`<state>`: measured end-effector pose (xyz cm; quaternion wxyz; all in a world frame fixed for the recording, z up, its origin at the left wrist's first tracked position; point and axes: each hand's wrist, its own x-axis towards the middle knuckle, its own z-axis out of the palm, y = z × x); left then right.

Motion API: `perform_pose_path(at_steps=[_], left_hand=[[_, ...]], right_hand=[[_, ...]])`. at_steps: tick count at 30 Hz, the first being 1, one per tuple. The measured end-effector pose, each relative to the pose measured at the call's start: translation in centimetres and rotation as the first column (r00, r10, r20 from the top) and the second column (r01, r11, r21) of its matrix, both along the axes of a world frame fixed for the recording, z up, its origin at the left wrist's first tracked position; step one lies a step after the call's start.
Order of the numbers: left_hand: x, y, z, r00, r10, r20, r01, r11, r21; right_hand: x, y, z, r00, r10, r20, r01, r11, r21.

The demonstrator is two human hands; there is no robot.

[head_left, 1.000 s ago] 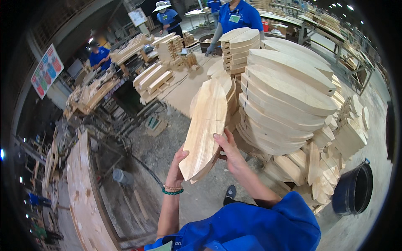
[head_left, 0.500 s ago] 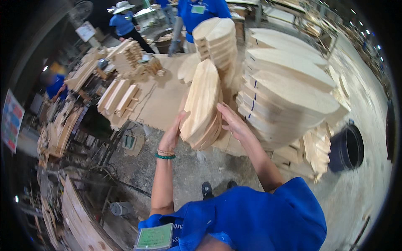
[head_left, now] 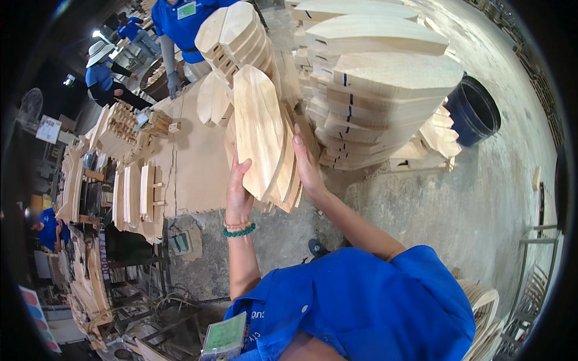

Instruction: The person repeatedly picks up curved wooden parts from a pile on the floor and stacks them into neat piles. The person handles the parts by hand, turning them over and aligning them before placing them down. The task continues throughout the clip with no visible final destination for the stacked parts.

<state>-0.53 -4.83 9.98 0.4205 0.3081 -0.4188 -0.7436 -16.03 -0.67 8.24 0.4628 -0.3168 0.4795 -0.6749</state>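
Observation:
A stack of pale wooden panels (head_left: pixel 259 129), long with curved, tapering ends, stands between my hands at the near edge of a brown-covered table. My left hand (head_left: pixel 239 189) grips its left side, thumb on the near edge of the top panel. Against its right side presses my right hand (head_left: pixel 308 165), fingers pointing away from me. The lower panels fan out slightly under the top one. Just beyond stands a taller stack of similar panels (head_left: pixel 238 36), with more panels (head_left: pixel 212 99) lying to its left. A high stack of broad curved panels (head_left: pixel 391 75), marked with blue dashes, rises at the right.
A dark blue bin (head_left: pixel 475 111) stands on the floor at the right. Wooden strips (head_left: pixel 132 192) lie on the table's left part (head_left: pixel 186 180). Across the table is a co-worker in a blue shirt (head_left: pixel 186 30) and gloves; others work farther left.
My view has turned, so the table and stacks sit farther left and higher in the picture. Both hands remain on the panel stack, whose lower panels now look more fanned out.

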Motion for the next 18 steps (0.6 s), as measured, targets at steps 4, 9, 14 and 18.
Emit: perform_pose_path(at_steps=[4,9,14,18], left_hand=[[-0.8,4.0,2.2,0.978,0.050,0.203,-0.028,0.994,-0.110],[-1.1,4.0,-0.2,0.993,-0.052,0.107,0.054,0.999,-0.010],[2.8,2.5,-2.1,0.960,0.255,0.116,-0.220,0.943,-0.251],[5.8,4.6,-1.6,0.876,0.462,0.142,-0.442,0.885,-0.148]], right_hand=[[0.7,0.1,0.8,0.999,-0.029,0.013,0.029,1.000,-0.003],[-1.7,-1.0,-3.8,0.992,-0.129,0.006,0.129,0.987,-0.101],[-1.2,1.1,-1.8,0.991,-0.072,-0.109,0.073,0.997,0.006],[-6.4,7.6,-5.5,0.925,0.115,-0.361,-0.020,0.966,0.257]])
